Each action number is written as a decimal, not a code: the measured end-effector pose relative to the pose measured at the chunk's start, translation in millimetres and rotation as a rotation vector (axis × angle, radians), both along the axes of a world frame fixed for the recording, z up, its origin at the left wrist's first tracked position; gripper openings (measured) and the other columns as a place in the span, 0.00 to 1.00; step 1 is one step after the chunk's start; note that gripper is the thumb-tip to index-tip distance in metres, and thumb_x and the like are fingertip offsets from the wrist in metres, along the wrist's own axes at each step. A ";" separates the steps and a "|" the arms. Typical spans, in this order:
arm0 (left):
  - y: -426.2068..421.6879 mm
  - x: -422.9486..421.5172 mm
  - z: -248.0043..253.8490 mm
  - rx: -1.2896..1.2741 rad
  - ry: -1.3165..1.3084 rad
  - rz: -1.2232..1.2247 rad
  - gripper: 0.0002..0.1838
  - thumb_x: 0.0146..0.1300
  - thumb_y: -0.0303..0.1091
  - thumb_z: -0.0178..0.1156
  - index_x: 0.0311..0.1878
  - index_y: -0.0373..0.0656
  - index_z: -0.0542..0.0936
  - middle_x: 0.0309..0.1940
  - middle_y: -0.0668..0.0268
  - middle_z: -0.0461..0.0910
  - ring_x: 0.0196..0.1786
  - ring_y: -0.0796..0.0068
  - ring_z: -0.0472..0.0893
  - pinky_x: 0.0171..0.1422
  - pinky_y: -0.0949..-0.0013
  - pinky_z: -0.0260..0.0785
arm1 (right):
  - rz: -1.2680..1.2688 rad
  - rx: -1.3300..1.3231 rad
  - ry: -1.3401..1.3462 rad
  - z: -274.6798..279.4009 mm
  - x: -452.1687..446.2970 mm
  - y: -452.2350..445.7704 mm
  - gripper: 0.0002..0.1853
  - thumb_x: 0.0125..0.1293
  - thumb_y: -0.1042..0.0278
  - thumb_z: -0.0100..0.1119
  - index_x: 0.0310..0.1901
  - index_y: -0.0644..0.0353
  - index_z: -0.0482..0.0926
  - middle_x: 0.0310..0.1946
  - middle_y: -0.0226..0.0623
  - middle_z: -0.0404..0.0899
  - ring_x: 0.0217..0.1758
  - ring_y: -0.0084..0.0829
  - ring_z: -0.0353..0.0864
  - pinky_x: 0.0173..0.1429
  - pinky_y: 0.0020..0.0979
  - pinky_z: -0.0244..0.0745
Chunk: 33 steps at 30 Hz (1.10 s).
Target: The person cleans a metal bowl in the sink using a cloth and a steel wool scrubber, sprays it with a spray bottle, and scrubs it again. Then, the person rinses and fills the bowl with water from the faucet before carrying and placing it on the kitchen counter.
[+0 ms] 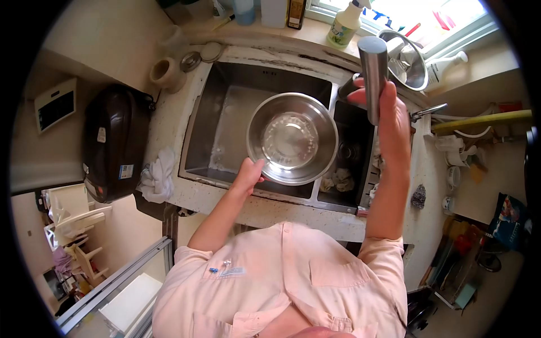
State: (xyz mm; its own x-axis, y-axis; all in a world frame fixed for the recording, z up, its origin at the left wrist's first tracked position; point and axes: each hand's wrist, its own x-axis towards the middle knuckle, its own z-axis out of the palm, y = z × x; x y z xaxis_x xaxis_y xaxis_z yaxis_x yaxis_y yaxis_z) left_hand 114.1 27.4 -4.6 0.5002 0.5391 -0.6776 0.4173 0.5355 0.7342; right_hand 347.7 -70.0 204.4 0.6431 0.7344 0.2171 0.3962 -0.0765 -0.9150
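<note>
My left hand (248, 176) pinches the near rim of a round stainless steel bowl (269, 107). The bowl hangs over the divider of a double sink (225, 112), mostly above the larger left basin. Its bottom shines and seems to hold some clear water. My right hand (390, 115) is raised at the right and wraps round a brushed metal faucet (373, 67), thumb on one side, fingers partly hidden behind it. Below, in the smaller basin (360, 163), lies a crumpled pale cloth or scraps (338, 180).
Behind the sink stand a spray bottle (344, 27) and a metal strainer bowl (414, 62) by the window. On the left are a dark brown appliance (115, 146), a white rag (158, 177) and a ceramic pot (166, 73). A scouring pad (418, 196) lies at right.
</note>
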 end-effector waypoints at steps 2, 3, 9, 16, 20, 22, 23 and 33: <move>1.3 0.5 0.8 -0.018 0.013 0.028 0.11 0.56 0.34 0.49 0.26 0.38 0.77 0.19 0.66 0.77 0.18 0.81 0.74 0.19 0.80 0.60 | -0.050 0.146 -0.011 -14.3 -2.6 7.7 0.35 0.65 0.37 0.35 0.39 0.67 0.77 0.26 0.34 0.74 0.27 0.22 0.69 0.34 0.24 0.63; 3.0 1.3 0.7 -0.037 0.006 0.038 0.11 0.56 0.34 0.49 0.27 0.38 0.77 0.19 0.66 0.77 0.19 0.81 0.74 0.20 0.80 0.61 | -0.068 0.220 -0.013 -22.8 -2.4 12.0 0.36 0.65 0.36 0.35 0.37 0.68 0.77 0.24 0.33 0.72 0.25 0.21 0.67 0.32 0.23 0.62; 4.3 -6.5 -14.7 -0.131 0.015 0.092 0.10 0.57 0.33 0.47 0.35 0.41 0.76 0.24 0.66 0.79 0.21 0.79 0.75 0.21 0.79 0.61 | -0.126 0.727 0.700 -52.5 -12.1 53.3 0.27 0.65 0.43 0.34 0.25 0.61 0.70 0.19 0.35 0.70 0.20 0.28 0.65 0.30 0.28 0.61; 9.7 5.4 -20.6 -0.087 0.003 0.139 0.10 0.57 0.32 0.46 0.36 0.41 0.75 0.25 0.67 0.79 0.22 0.79 0.76 0.21 0.80 0.59 | 0.135 1.000 0.753 -84.0 2.4 89.1 0.15 0.63 0.57 0.40 0.27 0.60 0.68 0.22 0.37 0.71 0.21 0.32 0.66 0.34 0.32 0.64; 10.3 17.4 -21.5 -0.094 -0.008 0.157 0.10 0.57 0.31 0.45 0.36 0.40 0.75 0.25 0.66 0.79 0.22 0.78 0.77 0.19 0.81 0.58 | 0.169 0.879 0.573 -83.0 4.2 88.6 0.14 0.61 0.59 0.41 0.29 0.62 0.70 0.23 0.38 0.72 0.27 0.32 0.68 0.42 0.33 0.65; 12.8 22.2 -21.2 -0.082 -0.014 0.190 0.10 0.58 0.31 0.46 0.35 0.39 0.76 0.25 0.66 0.79 0.21 0.78 0.76 0.18 0.81 0.58 | -0.064 0.742 0.419 -85.4 8.7 68.8 0.14 0.63 0.60 0.46 0.40 0.64 0.71 0.33 0.38 0.74 0.39 0.29 0.72 0.48 0.31 0.66; 13.6 24.3 -21.3 -0.078 -0.016 0.207 0.10 0.58 0.31 0.46 0.35 0.39 0.76 0.25 0.65 0.79 0.21 0.78 0.76 0.18 0.81 0.58 | -0.220 0.629 0.255 -88.6 14.1 53.4 0.14 0.64 0.63 0.49 0.45 0.65 0.70 0.35 0.38 0.74 0.41 0.29 0.73 0.50 0.31 0.68; 27.4 37.3 -23.3 0.005 -0.031 0.184 0.11 0.58 0.31 0.44 0.34 0.37 0.76 0.24 0.65 0.79 0.20 0.79 0.77 0.18 0.83 0.59 | -0.448 -0.231 0.078 -235.2 179.1 -7.4 0.29 0.54 0.51 0.59 0.48 0.70 0.74 0.42 0.52 0.78 0.44 0.39 0.78 0.50 0.33 0.69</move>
State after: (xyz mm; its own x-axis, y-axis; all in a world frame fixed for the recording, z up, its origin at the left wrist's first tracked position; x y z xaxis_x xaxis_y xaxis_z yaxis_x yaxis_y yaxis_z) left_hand 151.4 54.8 -27.9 0.4136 0.6266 -0.6605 0.2895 0.5973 0.7479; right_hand 526.8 -77.4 -30.9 0.9137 0.4059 0.0208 0.2097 -0.4270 -0.8796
